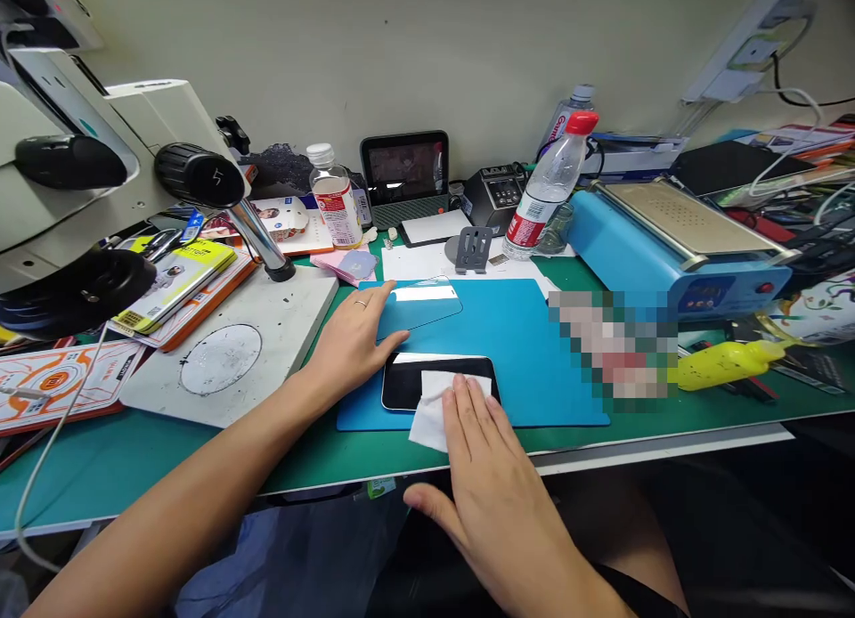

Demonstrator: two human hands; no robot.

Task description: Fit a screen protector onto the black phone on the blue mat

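A smartphone (pixel 401 385) with a dark screen lies face up on the blue mat (pixel 534 360). My right hand (pixel 491 458) rests flat over a white wipe (pixel 433 413), pressing it onto the right part of the screen with fingers stretched out and the thumb apart. My left hand (pixel 351 342) is open, its thumb at the phone's upper left corner and its fingers beside a clear glass sheet (pixel 427 311) on the mat behind the phone. Whether the fingers touch the glass, I cannot tell.
A microscope (pixel 200 177) and its base (pixel 294 320) stand at left. Behind the mat are a juice bottle (pixel 332 204), a small screen (pixel 407 168), a grey phone stand (pixel 473 248) and a red-capped bottle (pixel 544 199). Rightward are a blue machine (pixel 628 253) and a yellow bottle (pixel 721 364).
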